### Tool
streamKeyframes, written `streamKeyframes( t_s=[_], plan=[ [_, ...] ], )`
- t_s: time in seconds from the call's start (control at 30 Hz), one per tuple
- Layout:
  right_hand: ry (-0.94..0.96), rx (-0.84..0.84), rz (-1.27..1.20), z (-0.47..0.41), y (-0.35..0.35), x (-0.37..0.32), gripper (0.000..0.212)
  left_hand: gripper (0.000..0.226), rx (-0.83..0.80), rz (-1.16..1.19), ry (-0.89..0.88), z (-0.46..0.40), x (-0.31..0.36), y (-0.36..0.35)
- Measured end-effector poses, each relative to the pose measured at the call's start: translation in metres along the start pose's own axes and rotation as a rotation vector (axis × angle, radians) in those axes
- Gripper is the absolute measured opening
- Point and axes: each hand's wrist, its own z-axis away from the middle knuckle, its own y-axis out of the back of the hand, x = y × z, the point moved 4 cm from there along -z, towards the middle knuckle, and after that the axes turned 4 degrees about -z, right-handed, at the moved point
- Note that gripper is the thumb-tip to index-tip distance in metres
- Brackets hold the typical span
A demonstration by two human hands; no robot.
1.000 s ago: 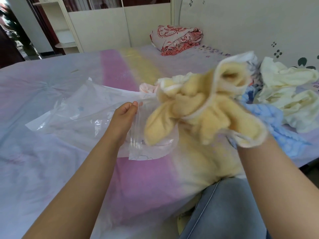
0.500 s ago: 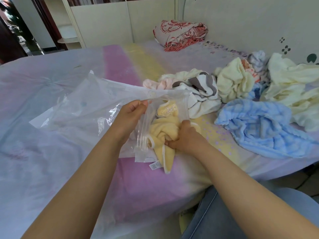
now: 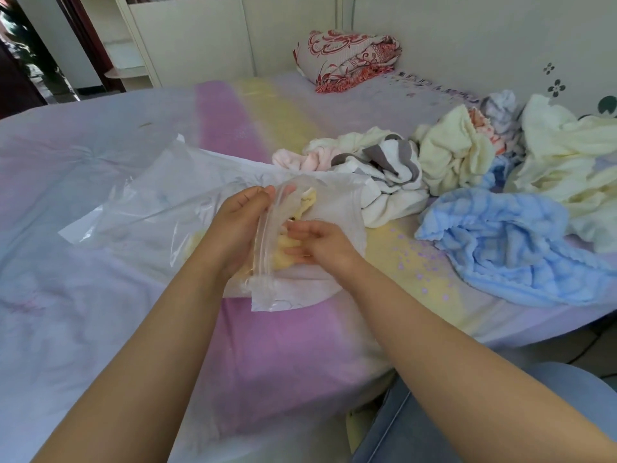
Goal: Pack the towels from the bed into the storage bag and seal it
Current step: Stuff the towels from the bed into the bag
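The bed (image 3: 100, 329) has a sheet with pink, yellow and pale purple stripes. A clear bag (image 3: 140, 208) lies flat on it near the middle. To the right sits a messy pile: a blue towel (image 3: 500, 248), a grey and white towel (image 3: 387, 175), a pink towel (image 3: 297, 160) and cream towels (image 3: 567, 168). A red and white quilt (image 3: 347, 60) is bunched up at the far end by the wall.

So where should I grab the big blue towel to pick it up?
Probably pinch the raised fold along the near left edge of the blue towel, coming from the left, the bag side. It lies crumpled and spread flat on the bed, so that bunched ridge gives fingers something to close on, and its far right side is crowded against the cream towels.
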Motion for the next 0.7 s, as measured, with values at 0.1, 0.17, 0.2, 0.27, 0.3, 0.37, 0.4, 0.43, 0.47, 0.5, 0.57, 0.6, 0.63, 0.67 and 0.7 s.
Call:
streamKeyframes(
  t_s=[0.1, 0.17, 0.2, 0.27, 0.3, 0.37, 0.4, 0.43, 0.47, 0.5, 0.57, 0.6, 0.63, 0.67, 0.7],
  plan=[
    [0.162, 0.315, 0.457, 0.030, 0.063, 0.002, 0.030, 0.036, 0.026, -0.077, 0.013, -0.003, -0.009, -0.007],
    [0.251, 0.636, 0.910, 0.054, 0.107, 0.007, 0.036, 0.045, 0.029, -0.095, 0.023, -0.002, -0.012, -0.013],
    [0.244, 0.778, 1.065, 0.064, 0.126, 0.011, 0.045, 0.048, 0.030, -0.093, 0.028, -0.002, -0.013, -0.015],
    [0.106, 0.902, 1.159, 0.075, 0.162, 0.019, 0.066, 0.050, 0.036, -0.086, 0.033, -0.001, -0.012, -0.018],
    [0.034, 0.920, 1.143, 0.079, 0.177, 0.024, 0.073, 0.051, 0.038, -0.082, 0.032, -0.001, -0.012, -0.019],
    [-0.024, 0.957, 1.120, 0.081, 0.203, 0.032, 0.075, 0.051, 0.042, -0.083, 0.032, 0.000, -0.012, -0.022],
    [-0.015, 0.983, 1.140, 0.082, 0.211, 0.034, 0.070, 0.051, 0.039, -0.087, 0.033, 0.001, -0.012, -0.023],
    [0.000, 1.004, 1.172, 0.081, 0.216, 0.035, 0.064, 0.052, 0.035, -0.094, 0.035, 0.002, -0.012, -0.023],
    [0.018, 1.014, 1.203, 0.081, 0.218, 0.035, 0.057, 0.055, 0.035, -0.104, 0.037, 0.003, -0.012, -0.024],
    [0.044, 1.010, 1.224, 0.079, 0.218, 0.034, 0.051, 0.060, 0.035, -0.114, 0.039, 0.004, -0.012, -0.025],
    [0.127, 0.993, 1.231, 0.078, 0.213, 0.028, 0.041, 0.063, 0.036, -0.134, 0.043, 0.005, -0.015, -0.025],
    [0.188, 0.978, 1.224, 0.078, 0.207, 0.024, 0.038, 0.061, 0.041, -0.149, 0.042, 0.005, -0.016, -0.025],
    [0.257, 0.960, 1.208, 0.078, 0.196, 0.018, 0.038, 0.060, 0.050, -0.163, 0.042, 0.005, -0.017, -0.025],
    [0.331, 0.946, 1.182, 0.080, 0.184, 0.012, 0.038, 0.061, 0.055, -0.171, 0.043, 0.005, -0.018, -0.025],
    [0.403, 0.942, 1.150, 0.082, 0.169, 0.004, 0.038, 0.065, 0.054, -0.171, 0.040, 0.005, -0.018, -0.025]
  ],
)
